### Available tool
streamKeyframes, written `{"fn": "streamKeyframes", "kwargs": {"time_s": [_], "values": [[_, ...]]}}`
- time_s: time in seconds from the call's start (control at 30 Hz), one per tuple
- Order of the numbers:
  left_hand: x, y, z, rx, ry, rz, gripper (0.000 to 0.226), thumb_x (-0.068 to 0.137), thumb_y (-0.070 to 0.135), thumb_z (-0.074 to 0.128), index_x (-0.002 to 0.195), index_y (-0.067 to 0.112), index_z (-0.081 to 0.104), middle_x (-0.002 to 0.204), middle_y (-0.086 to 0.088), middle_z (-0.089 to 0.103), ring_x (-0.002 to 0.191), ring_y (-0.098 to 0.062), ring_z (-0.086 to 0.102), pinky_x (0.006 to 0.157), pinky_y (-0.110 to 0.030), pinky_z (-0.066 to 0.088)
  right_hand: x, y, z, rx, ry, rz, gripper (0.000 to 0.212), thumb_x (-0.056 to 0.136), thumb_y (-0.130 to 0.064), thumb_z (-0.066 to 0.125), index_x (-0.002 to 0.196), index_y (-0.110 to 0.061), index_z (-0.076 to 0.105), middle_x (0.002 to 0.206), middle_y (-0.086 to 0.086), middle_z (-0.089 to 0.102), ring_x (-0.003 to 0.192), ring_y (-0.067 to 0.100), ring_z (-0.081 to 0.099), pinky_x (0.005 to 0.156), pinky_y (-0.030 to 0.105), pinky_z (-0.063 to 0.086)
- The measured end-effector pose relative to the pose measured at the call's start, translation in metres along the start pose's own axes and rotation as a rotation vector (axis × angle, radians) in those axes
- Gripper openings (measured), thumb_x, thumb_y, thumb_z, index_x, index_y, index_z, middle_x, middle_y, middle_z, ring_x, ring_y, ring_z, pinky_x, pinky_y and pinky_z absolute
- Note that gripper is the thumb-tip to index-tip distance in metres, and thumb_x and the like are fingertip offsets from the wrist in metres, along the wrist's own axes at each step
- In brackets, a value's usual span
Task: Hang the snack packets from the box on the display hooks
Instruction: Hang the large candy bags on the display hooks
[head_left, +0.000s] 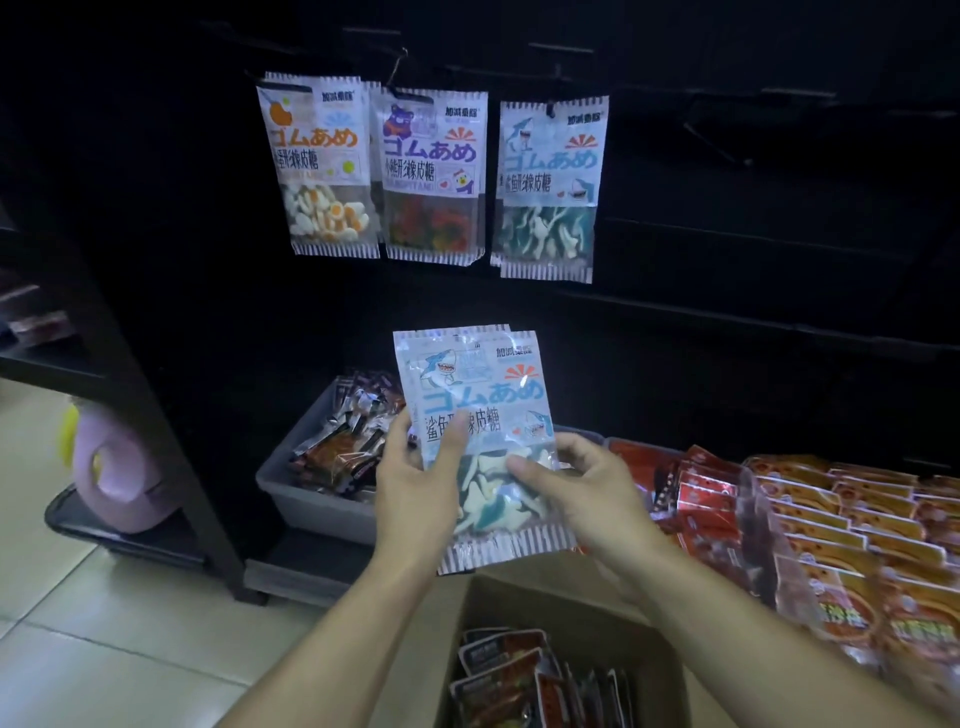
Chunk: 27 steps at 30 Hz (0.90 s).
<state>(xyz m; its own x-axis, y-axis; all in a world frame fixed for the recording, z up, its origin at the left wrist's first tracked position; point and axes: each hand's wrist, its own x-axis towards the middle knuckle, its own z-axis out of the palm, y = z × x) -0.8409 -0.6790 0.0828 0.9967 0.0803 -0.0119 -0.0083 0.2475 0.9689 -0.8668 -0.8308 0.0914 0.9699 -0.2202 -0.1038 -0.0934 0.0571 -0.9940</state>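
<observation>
**Holding shark gummies below the hooks**

Holding two shark packets (478, 436) upright and face-out, the person has both hands on them just above the box (561, 623). The left hand (410, 478) has its thumb across the front and its fingers behind the left edge; the right hand (582, 493) pinches the lower right side, thumb on the clear window. So each grip is closed on the packets. A second top edge peeks out behind the first, which suggests the pair is being squared up so the hang holes line up before going onto a hook; that is a judgement.

Straight above the box, three kinds already hang in a row on the dark panel: egg packets (322, 166), bear packets (431, 176) and shark packets on the rightmost filled hook (550, 187). The held pair matches that last group, so it probably belongs there. Bare hooks (711, 135) sit further right.

All carry large Japanese lettering "ゴムあめ" and the brand mark "加减乘除" at top right. Below it comes Chinese text ending "形橡皮糖"; the bear one reads "小熊形橡皮糖". The held packet's line is partly covered by the left thumb.

Inside the box lie dark red packets (509, 675), their print too small to read. Left of the box is a grey bin (291, 483) of brown snacks; right of it, rows of red packets (831, 530).
</observation>
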Motion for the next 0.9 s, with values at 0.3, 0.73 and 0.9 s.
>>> {"fn": "streamKeyframes", "kwargs": {"time_s": [0.3, 0.73, 0.9], "values": [[0.011, -0.006, -0.006, 0.020, 0.067, 0.009, 0.029, 0.109, 0.029, 0.058, 0.137, 0.038, 0.059, 0.120, 0.009, 0.078, 0.105, -0.015, 0.078, 0.094, -0.049, 0.063, 0.013, 0.005, -0.012, 0.067, 0.141, -0.071, 0.030, 0.091, -0.017, 0.079, 0.116, -0.011, 0.064, 0.100, 0.006, 0.082, 0.090, 0.025, 0.080, 0.080, 0.044, 0.064], [0.010, -0.002, -0.005, 0.058, 0.042, 0.035, 0.033, 0.109, 0.025, 0.057, 0.117, 0.057, 0.057, 0.122, 0.007, 0.076, 0.109, -0.023, 0.076, 0.089, -0.054, 0.063, 0.009, -0.042, -0.001, 0.067, 0.261, -0.366, 0.035, 0.088, -0.018, 0.081, 0.121, -0.018, 0.068, 0.107, -0.003, 0.082, 0.099, 0.017, 0.079, 0.088, 0.044, 0.064], [0.009, 0.000, -0.004, 0.052, 0.032, 0.030, 0.029, 0.107, 0.026, 0.058, 0.130, 0.045, 0.055, 0.115, 0.005, 0.077, 0.095, -0.020, 0.081, 0.071, -0.041, 0.067, 0.031, -0.095, 0.015, 0.158, 0.280, -0.450, 0.028, 0.092, -0.018, 0.079, 0.119, -0.019, 0.071, 0.104, -0.004, 0.082, 0.096, 0.014, 0.079, 0.082, 0.032, 0.063]]}}
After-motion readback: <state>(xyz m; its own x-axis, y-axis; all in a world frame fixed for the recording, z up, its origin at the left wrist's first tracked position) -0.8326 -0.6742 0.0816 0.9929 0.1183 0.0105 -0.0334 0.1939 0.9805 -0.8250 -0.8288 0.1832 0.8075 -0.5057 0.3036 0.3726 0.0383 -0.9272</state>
